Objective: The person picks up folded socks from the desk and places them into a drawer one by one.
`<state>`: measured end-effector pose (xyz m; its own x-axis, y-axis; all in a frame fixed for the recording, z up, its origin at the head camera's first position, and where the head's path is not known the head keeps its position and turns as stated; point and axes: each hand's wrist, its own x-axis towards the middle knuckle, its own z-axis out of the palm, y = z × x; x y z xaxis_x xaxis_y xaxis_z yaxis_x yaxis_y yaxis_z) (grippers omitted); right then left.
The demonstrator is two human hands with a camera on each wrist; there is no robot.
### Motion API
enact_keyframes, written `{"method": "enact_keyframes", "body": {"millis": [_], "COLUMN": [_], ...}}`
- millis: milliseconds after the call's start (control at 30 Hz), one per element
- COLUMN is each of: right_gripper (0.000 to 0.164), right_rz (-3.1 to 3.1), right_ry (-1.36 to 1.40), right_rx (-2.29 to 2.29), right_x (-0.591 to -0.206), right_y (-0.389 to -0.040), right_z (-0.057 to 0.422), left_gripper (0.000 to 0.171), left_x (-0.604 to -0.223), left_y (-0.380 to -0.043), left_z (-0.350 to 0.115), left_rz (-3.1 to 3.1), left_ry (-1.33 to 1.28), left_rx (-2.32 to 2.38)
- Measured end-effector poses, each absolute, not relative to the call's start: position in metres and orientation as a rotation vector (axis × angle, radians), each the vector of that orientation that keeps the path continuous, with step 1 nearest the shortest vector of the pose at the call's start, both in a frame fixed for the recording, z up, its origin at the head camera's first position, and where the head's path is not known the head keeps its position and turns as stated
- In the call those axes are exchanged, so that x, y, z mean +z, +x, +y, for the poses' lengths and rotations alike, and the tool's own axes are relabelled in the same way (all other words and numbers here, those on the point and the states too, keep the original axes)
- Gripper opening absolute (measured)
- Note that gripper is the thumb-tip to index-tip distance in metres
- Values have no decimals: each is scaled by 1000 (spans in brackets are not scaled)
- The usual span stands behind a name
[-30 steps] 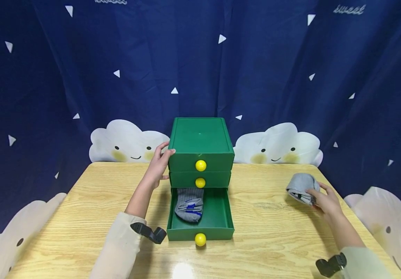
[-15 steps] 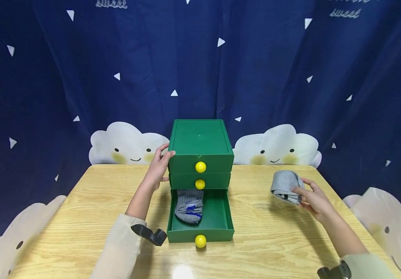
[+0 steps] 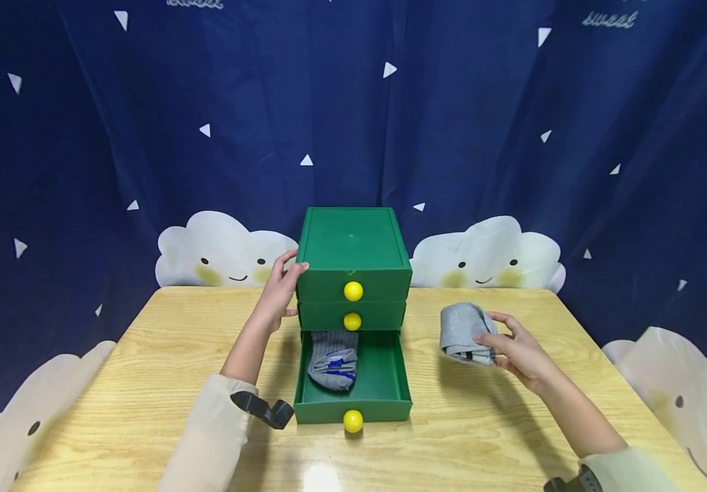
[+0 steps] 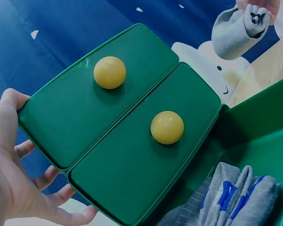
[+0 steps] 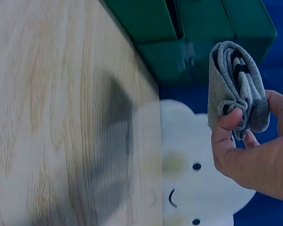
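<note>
A green drawer cabinet with yellow ball knobs stands at the middle of the table. Against its left side rests my left hand, spread, with the thumb at the upper front corner. The bottom drawer is pulled out; on its left side lies a folded grey pair of socks with blue marks. To the right of the cabinet, my right hand pinches a rolled light grey sock above the table. Its layered end with black stripes shows in the right wrist view, the thumb pressing on it.
The wooden table extends on both sides of the cabinet. Behind it hangs a dark blue curtain with white triangles and smiling clouds. The open drawer juts toward the front, its own yellow knob facing forward.
My right hand has carried the rolled sock leftward from the table's right side, closer to the cabinet. The left hand, cabinet and pulled-out drawer stay in place.
</note>
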<state>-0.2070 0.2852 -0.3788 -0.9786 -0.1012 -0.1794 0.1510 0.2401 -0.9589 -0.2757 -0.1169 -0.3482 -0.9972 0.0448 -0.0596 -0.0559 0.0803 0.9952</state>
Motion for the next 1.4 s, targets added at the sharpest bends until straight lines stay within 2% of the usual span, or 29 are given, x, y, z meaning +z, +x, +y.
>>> {"method": "enact_keyframes", "body": {"millis": [933,1400], "right_gripper": [65,59], "right_rz": [2092,2235], "right_ry": [-141,-90], "right_rx": [-1796,-1659], "right_x": [-388,-400], "right_y": [-201,-208], "right_z": [199,165], "left_gripper": [60,60], "left_x": [-348,-349], "left_y": [-276,-277], "left_z": [-117,-118], "left_rz": [2253,2255], "left_ry": [-7,-3], "left_rx": [2081,2077]}}
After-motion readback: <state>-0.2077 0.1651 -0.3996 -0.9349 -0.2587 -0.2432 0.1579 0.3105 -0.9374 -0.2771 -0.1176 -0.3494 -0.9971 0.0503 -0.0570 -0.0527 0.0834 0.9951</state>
